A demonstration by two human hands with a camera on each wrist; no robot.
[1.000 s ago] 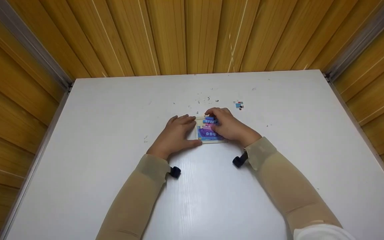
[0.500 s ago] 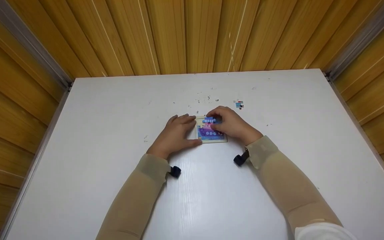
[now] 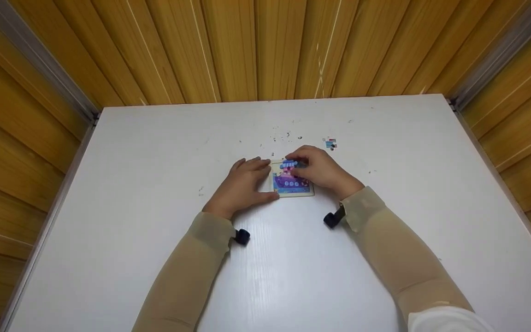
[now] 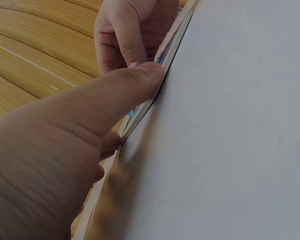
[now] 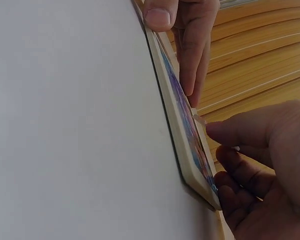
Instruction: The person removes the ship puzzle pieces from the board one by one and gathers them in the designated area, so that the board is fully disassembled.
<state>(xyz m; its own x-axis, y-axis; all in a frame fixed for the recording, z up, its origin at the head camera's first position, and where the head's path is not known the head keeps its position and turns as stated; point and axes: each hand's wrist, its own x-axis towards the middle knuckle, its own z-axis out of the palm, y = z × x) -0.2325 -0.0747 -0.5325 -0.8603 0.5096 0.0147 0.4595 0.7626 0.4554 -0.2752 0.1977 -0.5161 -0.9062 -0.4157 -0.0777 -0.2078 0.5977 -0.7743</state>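
Note:
A small jigsaw puzzle board (image 3: 295,195) with a pale rim lies on the white table in the head view. Its picture shows a purple ship on blue, with bare cream backing at the upper left. My left hand (image 3: 246,185) holds the board's left side, thumb at the near corner and fingers at the far one. Over the upper part, my right hand (image 3: 319,169) pinches a blue-and-white striped puzzle piece (image 3: 288,164) between thumb and fingers. Whether that piece sits flush I cannot tell. The right wrist view shows the right thumb (image 5: 230,131) just above the board's face.
One loose puzzle piece (image 3: 331,144), blue and red, lies beyond the right hand. Small dark specks mark the white table (image 3: 164,152) past the board. Wood-patterned panels (image 3: 274,50) rise behind the table's far edge.
My right hand has shifted slightly away from me, and the striped piece has turned and moved a little toward the board's far edge. The left hand keeps its place.

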